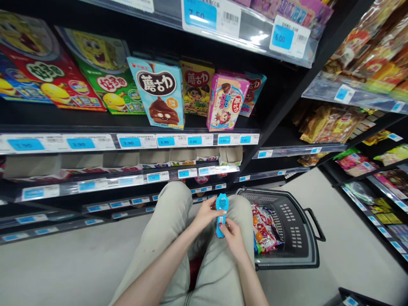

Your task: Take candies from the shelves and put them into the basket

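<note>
- My left hand (206, 213) is closed on the upper half of a slim bright-blue packet (222, 203), thumb laid across its front, fingers curled at its left edge.
- My right hand (232, 236) is closed on the packet's lower end, below the left one; thumb and fingertips pinch it near a small white label.
- The packet stands nearly upright between my two hands, its wider printed end pointing away from me, held over the gap between my knees.
- My pale trousers (170, 221) show on both sides of it, knees bent, facing the shelves.
- Just beside my right leg a dark grey basket (295, 253) sits on the floor (57, 276), its handle to the right; shiny red and multicoloured packets (267, 227) lie in it.
- Ahead, a black shelf (194, 123) carries upright boxes: red and green ones at the left, a light-blue box (161, 97) near the middle, a yellow one behind, a pink box (227, 102) further right.
- Price tags (128, 141) run along the shelf edge, several reading 3.90.
- Under that, open cardboard trays (155, 158) stand in a row.
- To the right, more shelving holds bagged goods (333, 123).
</note>
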### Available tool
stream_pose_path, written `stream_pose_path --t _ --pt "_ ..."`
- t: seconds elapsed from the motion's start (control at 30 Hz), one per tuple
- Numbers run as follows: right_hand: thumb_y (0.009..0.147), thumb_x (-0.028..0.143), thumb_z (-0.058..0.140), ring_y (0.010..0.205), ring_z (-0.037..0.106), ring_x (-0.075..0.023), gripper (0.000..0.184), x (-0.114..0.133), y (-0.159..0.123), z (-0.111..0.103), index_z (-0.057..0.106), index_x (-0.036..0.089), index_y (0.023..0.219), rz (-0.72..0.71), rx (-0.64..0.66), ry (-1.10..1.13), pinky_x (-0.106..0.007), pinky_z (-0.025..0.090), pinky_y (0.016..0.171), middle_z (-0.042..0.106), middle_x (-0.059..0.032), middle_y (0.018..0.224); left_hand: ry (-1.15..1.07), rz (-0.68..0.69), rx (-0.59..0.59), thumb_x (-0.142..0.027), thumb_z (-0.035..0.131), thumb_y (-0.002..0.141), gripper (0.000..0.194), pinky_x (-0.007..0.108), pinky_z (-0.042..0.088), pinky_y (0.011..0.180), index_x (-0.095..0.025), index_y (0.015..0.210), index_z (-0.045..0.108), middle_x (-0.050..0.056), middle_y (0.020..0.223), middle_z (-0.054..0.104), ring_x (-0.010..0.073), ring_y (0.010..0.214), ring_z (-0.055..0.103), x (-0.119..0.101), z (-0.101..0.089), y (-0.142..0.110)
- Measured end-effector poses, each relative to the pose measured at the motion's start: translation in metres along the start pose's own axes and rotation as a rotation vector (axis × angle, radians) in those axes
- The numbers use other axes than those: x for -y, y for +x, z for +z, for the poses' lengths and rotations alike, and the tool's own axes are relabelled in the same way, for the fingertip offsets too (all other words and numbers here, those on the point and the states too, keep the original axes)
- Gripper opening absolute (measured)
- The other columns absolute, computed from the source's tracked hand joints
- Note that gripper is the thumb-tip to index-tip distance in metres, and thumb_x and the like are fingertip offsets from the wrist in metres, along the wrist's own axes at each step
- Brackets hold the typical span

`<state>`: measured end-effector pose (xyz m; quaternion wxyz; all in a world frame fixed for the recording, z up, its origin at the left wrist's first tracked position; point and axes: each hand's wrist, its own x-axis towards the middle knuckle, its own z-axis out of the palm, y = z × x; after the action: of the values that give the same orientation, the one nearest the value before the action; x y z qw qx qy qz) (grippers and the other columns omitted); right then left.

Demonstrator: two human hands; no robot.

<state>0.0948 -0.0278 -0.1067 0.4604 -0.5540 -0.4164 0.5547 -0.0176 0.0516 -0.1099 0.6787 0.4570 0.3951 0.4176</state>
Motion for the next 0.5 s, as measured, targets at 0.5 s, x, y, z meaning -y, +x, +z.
stream_pose_path --t 0.5 --pt "0.070 0.040 0.064 0.054 0.044 -0.0116 0.025 -0.0045 0.0004 -0.0007 0.059 0.016 0.073 -0.011 -0.036 0.037 -0.023 0.043 0.049 0.050 0.0016 0.060 -0.043 -0.034 0.202 -0.019 0.080 0.047 0.048 0.022 0.038 0.059 -0.016 0.085 0.051 -0.004 0.073 0.052 0.0102 0.065 0.049 -0.0003 0.0006 -0.0023"
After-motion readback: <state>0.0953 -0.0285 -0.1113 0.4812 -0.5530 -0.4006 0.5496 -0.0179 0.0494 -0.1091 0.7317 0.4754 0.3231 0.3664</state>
